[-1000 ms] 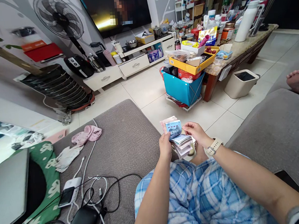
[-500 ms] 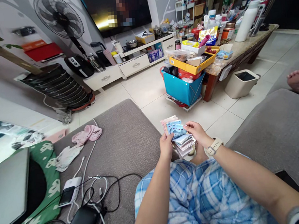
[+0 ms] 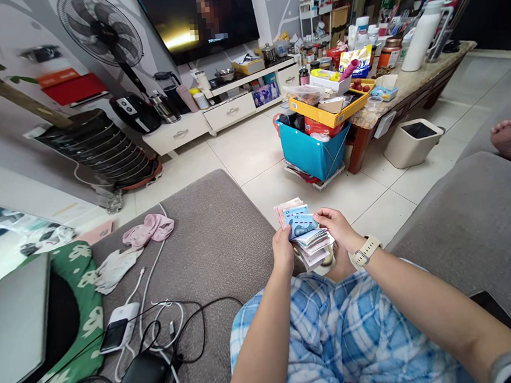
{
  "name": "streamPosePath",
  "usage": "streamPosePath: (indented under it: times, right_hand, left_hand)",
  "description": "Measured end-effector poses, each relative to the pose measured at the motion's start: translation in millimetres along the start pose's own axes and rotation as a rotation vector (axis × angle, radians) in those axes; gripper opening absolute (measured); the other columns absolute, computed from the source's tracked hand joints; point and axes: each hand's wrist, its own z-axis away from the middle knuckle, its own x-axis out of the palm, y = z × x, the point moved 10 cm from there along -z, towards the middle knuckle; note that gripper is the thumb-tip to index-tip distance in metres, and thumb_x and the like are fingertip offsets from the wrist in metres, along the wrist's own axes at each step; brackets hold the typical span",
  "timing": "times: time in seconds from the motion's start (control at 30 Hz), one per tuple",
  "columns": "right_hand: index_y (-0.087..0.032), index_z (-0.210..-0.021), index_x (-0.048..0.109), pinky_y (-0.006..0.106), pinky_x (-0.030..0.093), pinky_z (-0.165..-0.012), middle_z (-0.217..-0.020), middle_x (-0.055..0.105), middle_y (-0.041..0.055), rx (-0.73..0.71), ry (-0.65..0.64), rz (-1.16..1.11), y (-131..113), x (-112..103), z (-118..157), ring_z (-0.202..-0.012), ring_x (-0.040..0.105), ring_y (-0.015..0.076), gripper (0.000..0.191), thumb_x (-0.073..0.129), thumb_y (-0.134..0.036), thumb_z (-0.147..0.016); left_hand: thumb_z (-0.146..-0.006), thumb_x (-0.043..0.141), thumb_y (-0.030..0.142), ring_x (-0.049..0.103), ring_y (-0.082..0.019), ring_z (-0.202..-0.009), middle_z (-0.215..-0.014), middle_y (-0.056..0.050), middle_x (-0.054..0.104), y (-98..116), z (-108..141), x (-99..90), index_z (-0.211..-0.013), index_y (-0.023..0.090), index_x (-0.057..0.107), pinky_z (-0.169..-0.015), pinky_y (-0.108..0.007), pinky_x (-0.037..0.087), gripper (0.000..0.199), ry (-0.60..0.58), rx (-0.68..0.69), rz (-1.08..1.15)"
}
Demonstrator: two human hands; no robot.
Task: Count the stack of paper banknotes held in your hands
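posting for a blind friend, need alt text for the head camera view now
A person's left hand holds banknotes in front of blue plaid clothing while the right hand pinches a blue note. Ahead, a blue bin stands beside a cluttered table.

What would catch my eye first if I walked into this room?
Probably the banknotes, held by the left hand and right hand in front of the plaid trousers. Beyond them, a bright blue bin sits below a yellow tray, by the long table. A large fan stands at upper left.
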Motion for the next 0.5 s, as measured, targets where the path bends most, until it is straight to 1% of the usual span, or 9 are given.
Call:
streamPosePath:
  times: [0.3, 0.5]
  right_hand:
    - [-0.02, -0.072, 0.066, 0.029, 0.036, -0.058, -0.064, 0.056, -0.0033, -0.006, -0.004, -0.016, 1.1, -0.2, -0.5, -0.059, 0.046, 0.0129, 0.037, 0.081, -0.053, -0.067]
    - [-0.02, -0.068, 0.064, 0.028, 0.034, -0.056, -0.06, 0.052, -0.0041, -0.017, 0.007, -0.003, -2.1, -1.6, 0.4, -0.056, 0.042, 0.0121, 0.036, 0.081, -0.052, -0.067]
  left_hand:
    - [-0.067, 0.076, 0.038, 0.064, -0.018, -0.072, -0.076, -0.004, 0.073, 1.9, 1.8, 2.1, -0.078, 0.014, 0.073, -0.074, -0.03, 0.049, 0.027, -0.008, -0.007, 0.016]
    - [-0.068, 0.074, 0.037, 0.064, -0.018, -0.072, -0.077, -0.004, 0.073, 3.0, 2.6, 2.7, -0.079, 0.014, 0.074, -0.075, -0.03, 0.05, 0.026, -0.011, -0.001, 0.02]
